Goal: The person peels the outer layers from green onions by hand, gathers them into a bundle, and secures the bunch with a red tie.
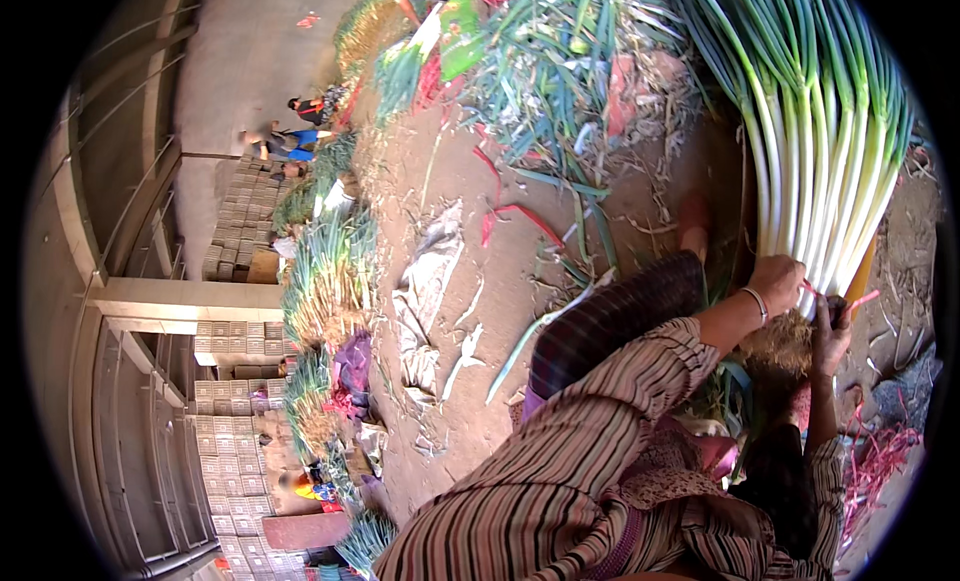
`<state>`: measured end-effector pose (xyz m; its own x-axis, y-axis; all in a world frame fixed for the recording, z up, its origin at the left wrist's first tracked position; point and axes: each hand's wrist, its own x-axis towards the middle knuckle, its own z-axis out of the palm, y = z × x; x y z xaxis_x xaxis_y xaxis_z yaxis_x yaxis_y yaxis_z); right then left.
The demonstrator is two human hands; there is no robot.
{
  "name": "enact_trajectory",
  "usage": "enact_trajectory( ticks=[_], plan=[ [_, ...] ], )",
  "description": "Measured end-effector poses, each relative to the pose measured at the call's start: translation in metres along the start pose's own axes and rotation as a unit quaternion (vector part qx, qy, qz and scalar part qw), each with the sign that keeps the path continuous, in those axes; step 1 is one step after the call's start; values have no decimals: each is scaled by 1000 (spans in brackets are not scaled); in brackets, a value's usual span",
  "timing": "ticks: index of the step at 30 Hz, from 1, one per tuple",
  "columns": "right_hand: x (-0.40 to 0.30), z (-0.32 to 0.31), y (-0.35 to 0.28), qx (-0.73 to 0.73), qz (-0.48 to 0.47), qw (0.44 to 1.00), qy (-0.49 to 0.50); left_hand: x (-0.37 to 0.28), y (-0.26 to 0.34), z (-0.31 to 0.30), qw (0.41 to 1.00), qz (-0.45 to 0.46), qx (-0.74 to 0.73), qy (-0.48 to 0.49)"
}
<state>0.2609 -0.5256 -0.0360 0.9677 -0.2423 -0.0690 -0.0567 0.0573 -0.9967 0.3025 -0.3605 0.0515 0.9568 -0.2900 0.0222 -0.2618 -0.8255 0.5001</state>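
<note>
A large bundle of long green onions (814, 161) fills the upper right, green leaves towards the top and white stems downward, with brown roots (780, 343) at the lower end. A red tie strip (864, 300) lies across the stems just above the roots. My left hand (777, 284), with a bracelet at the wrist, is closed at the left side of the stems, pinching the strip. On the right, my right hand (831, 337), dark on the fingers, holds the strip's other part beside the lower stems. The strip behind the fingers is hidden.
Loose leaves and scraps (540, 93) cover the ground at the top. Red strips (874, 476) lie at lower right, a pale crumpled sack (427, 303) left of my knee. Farther left are onion piles (330, 281), stacked boxes (236, 461) and several people (289, 142).
</note>
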Motion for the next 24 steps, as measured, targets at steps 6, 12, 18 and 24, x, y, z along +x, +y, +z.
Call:
enact_trajectory(
  ticks=[6,12,18,24],
  plan=[
    [1,0,6,49,7,999,-3,6,-3,7,997,-25,-15,-68],
    [1,-1,10,62,8,998,-3,6,-8,7,991,-38,-55,-118],
    [0,-2,12,53,4,999,2,-7,-5,7,998,25,-48,-29],
    [2,-5,18,22,-6,1000,9,-13,-13,18,992,100,68,-45]
  ],
)
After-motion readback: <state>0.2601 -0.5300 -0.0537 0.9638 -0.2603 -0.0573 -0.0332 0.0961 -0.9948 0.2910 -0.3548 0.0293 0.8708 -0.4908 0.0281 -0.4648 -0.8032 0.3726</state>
